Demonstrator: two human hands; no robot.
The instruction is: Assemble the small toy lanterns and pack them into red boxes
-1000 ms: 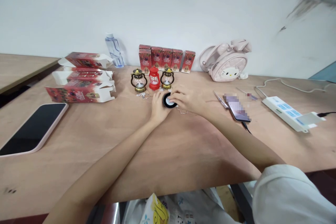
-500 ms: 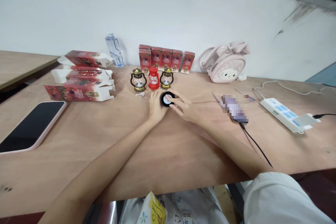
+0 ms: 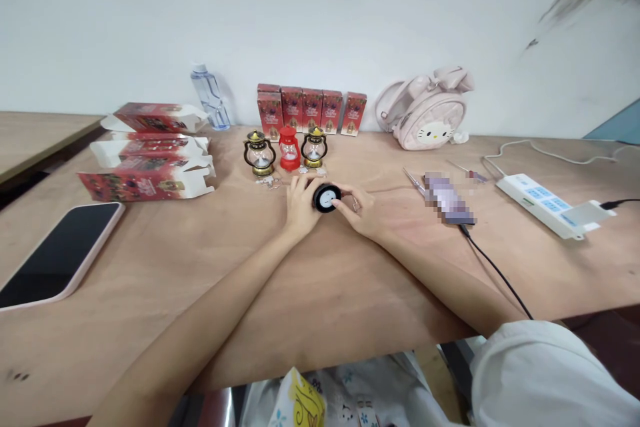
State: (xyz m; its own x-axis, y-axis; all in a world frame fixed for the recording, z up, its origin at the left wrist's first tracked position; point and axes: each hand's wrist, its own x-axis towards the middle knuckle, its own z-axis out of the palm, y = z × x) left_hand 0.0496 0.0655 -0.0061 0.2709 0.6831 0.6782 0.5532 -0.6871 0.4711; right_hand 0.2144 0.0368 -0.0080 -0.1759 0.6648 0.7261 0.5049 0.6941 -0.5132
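Between my hands is a round black object (image 3: 327, 197) with a pale disc in its face, turned up toward me; the rest of it is hidden. My left hand (image 3: 301, 203) is wrapped round its left side. My right hand (image 3: 360, 210) grips it from the right, the thumb at the edge of the pale disc. A small shiny piece, too small to name, shows by the right fingers. Just beyond stand a bronze-coloured lantern (image 3: 259, 155), a red lantern (image 3: 289, 149) and another bronze-coloured lantern (image 3: 314, 148), with small loose pieces (image 3: 270, 181) in front.
Red printed boxes (image 3: 313, 109) stand along the wall; opened cartons (image 3: 145, 177) lie left. A bottle (image 3: 212, 99), a pink bag (image 3: 425, 113), a dark-screened phone (image 3: 60, 250), a charging phone (image 3: 447, 197), screwdrivers (image 3: 414, 179) and a power strip (image 3: 543, 205) surround the work spot.
My right thumb has drawn back from the middle of the pale disc to its right edge. The round object has tilted slightly and sits a little further right in view. The camera has shifted slightly.
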